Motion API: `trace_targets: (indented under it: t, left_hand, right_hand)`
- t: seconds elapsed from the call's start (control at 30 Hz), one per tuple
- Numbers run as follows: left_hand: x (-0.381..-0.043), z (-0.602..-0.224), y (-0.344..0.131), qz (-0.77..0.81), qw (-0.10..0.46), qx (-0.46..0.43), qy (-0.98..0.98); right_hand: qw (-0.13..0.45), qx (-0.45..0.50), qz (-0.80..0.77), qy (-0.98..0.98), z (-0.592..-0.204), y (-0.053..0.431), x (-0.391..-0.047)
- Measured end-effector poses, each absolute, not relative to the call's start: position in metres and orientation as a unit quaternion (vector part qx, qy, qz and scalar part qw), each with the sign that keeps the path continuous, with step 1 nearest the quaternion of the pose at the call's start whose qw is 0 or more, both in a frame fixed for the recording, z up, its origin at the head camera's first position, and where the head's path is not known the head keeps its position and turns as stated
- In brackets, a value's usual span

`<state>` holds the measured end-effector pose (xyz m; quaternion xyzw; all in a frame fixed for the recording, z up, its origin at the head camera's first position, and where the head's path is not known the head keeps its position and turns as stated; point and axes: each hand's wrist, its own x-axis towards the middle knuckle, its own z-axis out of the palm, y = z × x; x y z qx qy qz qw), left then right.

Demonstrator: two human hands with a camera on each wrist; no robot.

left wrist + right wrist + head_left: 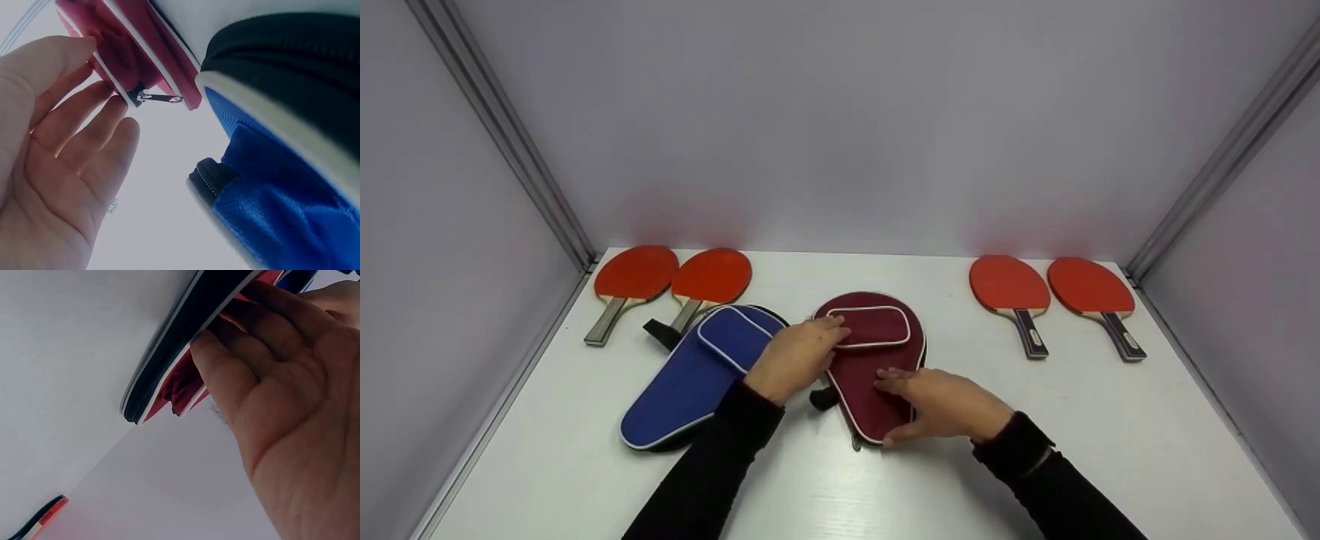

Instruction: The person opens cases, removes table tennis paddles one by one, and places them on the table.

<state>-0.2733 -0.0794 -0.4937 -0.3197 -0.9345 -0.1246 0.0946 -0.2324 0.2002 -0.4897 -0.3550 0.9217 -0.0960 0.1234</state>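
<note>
A maroon paddle case (877,375) with white piping and a front pocket lies flat in front of me, its narrow end toward me. My left hand (799,358) reaches over it, fingertips at the left side of the pocket. In the left wrist view, its fingers (95,140) are loosely extended beside the pocket's zipper pull (160,98). On the lower right of the case, my right hand (949,405) lays its fingers on the fabric, thumb near the narrow end. A blue paddle case (682,390) lies tilted at the left, partly hidden by my left wrist.
Two red paddles (637,271) (712,274) lie at the back left, one handle partly behind the blue case. Two more red paddles (1009,282) (1090,285) with dark handles lie at the back right. Pale walls enclose the white table (1065,450).
</note>
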Motion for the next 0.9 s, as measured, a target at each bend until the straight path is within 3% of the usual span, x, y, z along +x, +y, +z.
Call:
trace_targets:
  t: [0.3,0.57,0.8,0.9]
  left_hand:
    - [-0.271,-0.498,-0.08,-0.105,0.1,-0.329,-0.933]
    - [-0.27,-0.501,-0.083,-0.092,0.114,-0.335,-0.931]
    - [-0.271,-0.497,-0.084,-0.133,0.087,-0.304,-0.939]
    - [-0.274,-0.499,-0.084,-0.156,0.1,-0.283,-0.941]
  right_hand:
    - [0.111,-0.313,-0.096,0.938,-0.494,0.215,-0.25]
    - [0.051,-0.3,-0.075,0.95,-0.501,0.232,-0.266]
    - [0.023,-0.281,-0.096,0.955,-0.506,0.248,-0.278]
    - [0.024,-0.277,-0.116,0.954,-0.505,0.256,-0.282]
